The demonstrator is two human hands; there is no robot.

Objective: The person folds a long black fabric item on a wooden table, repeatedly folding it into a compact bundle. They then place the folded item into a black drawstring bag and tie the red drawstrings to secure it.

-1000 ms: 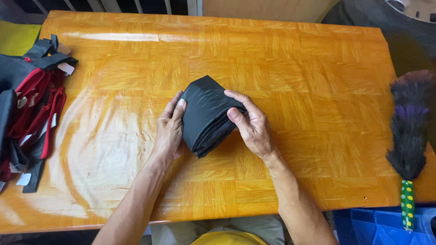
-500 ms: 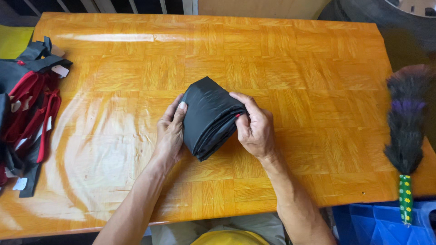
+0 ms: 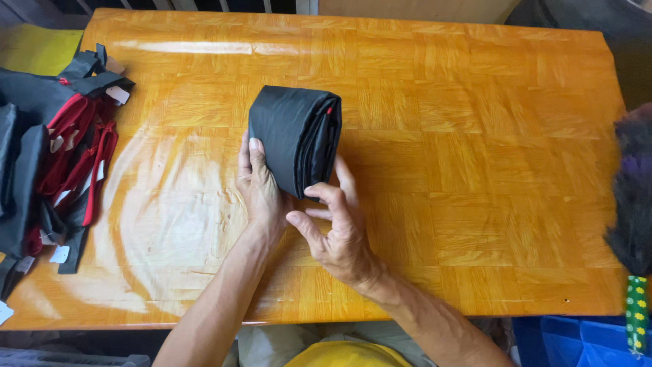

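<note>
A folded black cloth bundle (image 3: 293, 134) with a small red edge showing lies on the glossy orange wooden table (image 3: 475, 136), near the middle. My left hand (image 3: 259, 187) presses flat against the bundle's near left side, fingers on the fabric. My right hand (image 3: 336, 228) pinches the bundle's near right corner between thumb and fingers. Both forearms reach in from the table's near edge.
A heap of black and red fabric items with white tags (image 3: 47, 149) covers the table's left end. A yellow-green sheet (image 3: 37, 49) lies at the far left. A dark feather duster (image 3: 635, 204) hangs at the right edge. A blue bin (image 3: 570, 340) sits below.
The bundle has turned from a diagonal lie to nearly straight. My right hand moved from its right side to the near corner. The view shifted closer.
</note>
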